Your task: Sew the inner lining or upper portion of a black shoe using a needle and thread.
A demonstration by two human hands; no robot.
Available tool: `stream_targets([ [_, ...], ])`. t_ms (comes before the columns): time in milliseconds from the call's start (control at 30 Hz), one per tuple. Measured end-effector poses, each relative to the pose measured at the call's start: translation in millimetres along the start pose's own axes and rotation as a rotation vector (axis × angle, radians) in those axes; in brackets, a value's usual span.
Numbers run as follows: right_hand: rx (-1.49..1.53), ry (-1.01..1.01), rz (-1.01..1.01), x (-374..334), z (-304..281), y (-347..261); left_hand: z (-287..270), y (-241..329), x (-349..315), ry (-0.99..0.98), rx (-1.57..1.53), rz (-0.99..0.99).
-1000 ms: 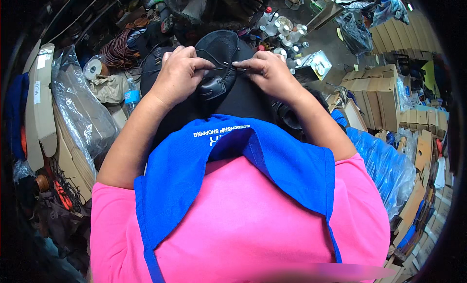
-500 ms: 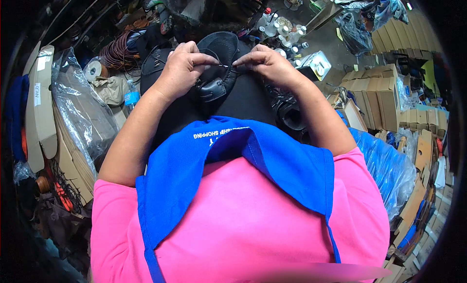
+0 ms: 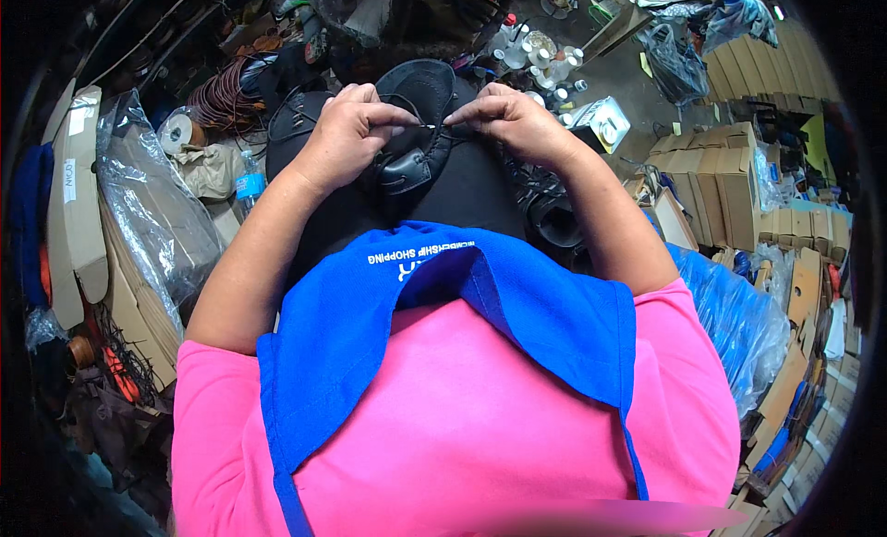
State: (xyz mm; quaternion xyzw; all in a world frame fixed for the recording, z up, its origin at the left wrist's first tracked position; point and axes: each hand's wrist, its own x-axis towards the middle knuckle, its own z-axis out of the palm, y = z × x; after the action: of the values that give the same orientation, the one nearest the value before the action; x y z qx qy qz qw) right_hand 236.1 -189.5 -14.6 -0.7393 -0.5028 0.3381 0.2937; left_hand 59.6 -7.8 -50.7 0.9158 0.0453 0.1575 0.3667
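Note:
On my lap rests a black leather shoe (image 3: 407,174), its toe part toward me and its rounded end pointing away. Above its opening my two hands meet almost fingertip to fingertip. My left hand (image 3: 351,131) pinches a thin black cord (image 3: 400,100) between thumb and forefinger. My right hand (image 3: 504,120) is closed in a pinch on the cord's other side. A tiny bright sliver shows between the fingertips, too small to name. Another black shoe piece (image 3: 294,121) with a stitched edge lies by my left knee.
Several bottles (image 3: 540,57) stand on the floor ahead, near a white-topped tin (image 3: 605,123). Cardboard boxes (image 3: 707,181) are stacked at right. On the left are plastic-wrapped cardboard (image 3: 152,209), a cord spool (image 3: 177,132) and a water bottle (image 3: 248,184).
Both hands stay nearly in place, still pinching over the shoe. The bright sliver between the fingertips has shifted slightly right and looks shorter.

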Motion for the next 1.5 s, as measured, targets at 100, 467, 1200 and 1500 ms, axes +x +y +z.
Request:
stream_targets([
  [100, -0.013, -0.009, -0.004, 0, 0, 3, 3, -1, 0, 0.001, 0.025, 0.007],
  [467, -0.002, -0.020, -0.050, -4, 1, 1, 0, 10, 15, -0.062, -0.071, 0.043],
  [1200, 0.396, 0.020, 0.013, 9, 17, 3, 15, 10, 18, -0.023, -0.237, -0.138],
  [1500, 0.499, 0.012, 0.163, -8, 3, 18, -6, 16, 3, -0.067, -0.034, -0.166],
])
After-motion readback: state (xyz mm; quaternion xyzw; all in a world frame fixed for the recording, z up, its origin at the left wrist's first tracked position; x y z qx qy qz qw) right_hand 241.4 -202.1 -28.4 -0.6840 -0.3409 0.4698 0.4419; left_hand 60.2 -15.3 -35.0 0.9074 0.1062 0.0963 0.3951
